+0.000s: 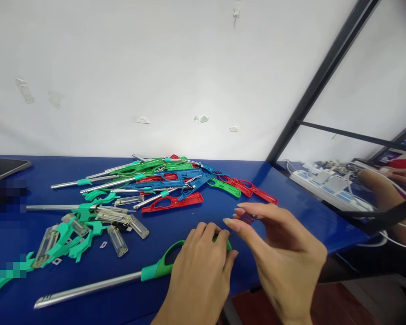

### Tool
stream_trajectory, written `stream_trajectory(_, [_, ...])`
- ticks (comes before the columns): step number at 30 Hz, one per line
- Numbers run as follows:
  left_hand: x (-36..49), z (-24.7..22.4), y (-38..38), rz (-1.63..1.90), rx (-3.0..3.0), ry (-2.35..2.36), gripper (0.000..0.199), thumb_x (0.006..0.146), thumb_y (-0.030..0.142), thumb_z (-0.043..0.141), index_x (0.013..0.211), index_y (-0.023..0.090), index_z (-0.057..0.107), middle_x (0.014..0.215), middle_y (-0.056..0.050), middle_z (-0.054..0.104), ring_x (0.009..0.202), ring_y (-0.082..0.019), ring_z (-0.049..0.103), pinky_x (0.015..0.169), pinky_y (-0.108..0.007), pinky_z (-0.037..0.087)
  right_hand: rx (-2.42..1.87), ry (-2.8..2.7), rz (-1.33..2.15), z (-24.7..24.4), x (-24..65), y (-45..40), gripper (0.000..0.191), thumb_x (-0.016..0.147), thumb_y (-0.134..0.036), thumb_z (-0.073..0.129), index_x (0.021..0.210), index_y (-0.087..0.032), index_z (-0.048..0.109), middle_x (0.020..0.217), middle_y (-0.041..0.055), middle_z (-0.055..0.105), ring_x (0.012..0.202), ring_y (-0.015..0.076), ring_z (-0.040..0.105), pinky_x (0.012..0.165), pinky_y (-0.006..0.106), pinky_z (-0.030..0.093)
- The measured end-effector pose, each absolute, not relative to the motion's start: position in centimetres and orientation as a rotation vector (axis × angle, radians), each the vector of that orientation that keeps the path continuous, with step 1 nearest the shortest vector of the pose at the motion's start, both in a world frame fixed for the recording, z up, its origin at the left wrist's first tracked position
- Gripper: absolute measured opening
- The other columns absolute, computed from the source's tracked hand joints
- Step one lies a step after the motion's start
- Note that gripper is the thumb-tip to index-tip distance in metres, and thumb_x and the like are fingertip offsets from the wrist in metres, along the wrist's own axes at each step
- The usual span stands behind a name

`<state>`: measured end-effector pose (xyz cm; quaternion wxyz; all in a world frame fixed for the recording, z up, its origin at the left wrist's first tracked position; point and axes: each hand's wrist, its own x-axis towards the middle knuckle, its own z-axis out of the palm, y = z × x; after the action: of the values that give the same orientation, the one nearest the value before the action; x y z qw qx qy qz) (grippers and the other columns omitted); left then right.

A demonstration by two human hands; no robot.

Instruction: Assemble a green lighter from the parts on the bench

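A long-nosed gas lighter (pixel 158 269) with a green handle and a silver tube lies on the blue table, its tube pointing left. My left hand (pixel 203 266) is closed over the handle and presses it down, covering much of it. Between the thumb and fingertips of my right hand (pixel 284 253) is a small dark purple grip (pixel 248 217), which looks like a small screwdriver. Its thin shaft slants toward the handle's right end, beside my left fingertips. Whether its tip touches the handle is hidden.
Behind my hands is a pile of red, blue and green lighter halves (pixel 172 203) with metal tubes. Clear fuel tanks (pixel 117 241) and teal trigger parts (pixel 84 211) lie left. A phone (pixel 6 168), black frame (pixel 291 126), power strip (pixel 325 183) and another person's hand (pixel 401 177) are around.
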<state>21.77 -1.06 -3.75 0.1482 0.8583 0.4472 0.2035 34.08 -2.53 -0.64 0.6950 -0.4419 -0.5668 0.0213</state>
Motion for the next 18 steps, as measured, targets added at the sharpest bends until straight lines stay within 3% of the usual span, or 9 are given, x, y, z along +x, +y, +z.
stream_trajectory(5, [21.8,-3.7,-1.0,0.586,2.483,1.268,0.032,0.104,0.013,0.063,0.135,0.019,0.071,0.126,-0.01,0.076,0.12,-0.035,0.07,0.107,-0.062,0.06,-0.911,-1.177,0.056,-0.7,33.8,-1.8,0.028,0.08,-0.015,0.096,0.085,-0.026,0.07,0.076,-0.0043,0.069,0.067,0.0155,0.066,0.059,0.03,0.058])
stream_trajectory(8, [21.9,-3.6,-0.9,0.594,2.492,1.279,0.029,0.103,0.013,0.064,0.131,0.02,0.072,0.124,-0.01,0.076,0.12,-0.036,0.07,0.106,-0.063,0.06,-0.886,-1.199,0.005,-1.5,34.5,-1.4,0.027,0.083,-0.013,0.094,0.097,-0.026,0.074,0.084,-0.0035,0.072,0.074,0.016,0.071,0.065,0.031,0.06])
stream_trajectory(12, [21.9,-3.6,-0.8,0.598,2.497,1.293,0.022,0.103,0.014,0.064,0.121,0.02,0.074,0.116,-0.009,0.076,0.112,-0.036,0.072,0.1,-0.063,0.063,-0.883,-1.313,0.006,-1.9,35.0,-1.7,0.018,0.103,-0.016,0.073,0.116,-0.028,0.077,0.105,0.0025,0.081,0.097,0.0203,0.079,0.082,0.036,0.066])
stream_trajectory(15, [21.9,-3.7,-0.8,0.597,2.498,1.294,0.021,0.103,0.014,0.063,0.121,0.02,0.074,0.117,-0.009,0.076,0.113,-0.036,0.072,0.1,-0.063,0.063,-0.848,-1.348,0.236,-1.1,34.7,-2.5,0.015,0.108,-0.018,0.066,0.109,-0.029,0.076,0.108,0.0013,0.084,0.104,0.018,0.081,0.084,0.03,0.068])
stream_trajectory(18, [21.8,-3.7,-0.8,0.595,2.497,1.281,0.026,0.104,0.015,0.062,0.127,0.021,0.072,0.125,-0.01,0.076,0.12,-0.036,0.072,0.105,-0.063,0.061,-0.775,-1.341,0.447,0.0,34.2,-2.8,0.013,0.104,-0.016,0.073,0.104,-0.029,0.077,0.096,-0.0036,0.084,0.09,0.0129,0.082,0.08,0.022,0.068])
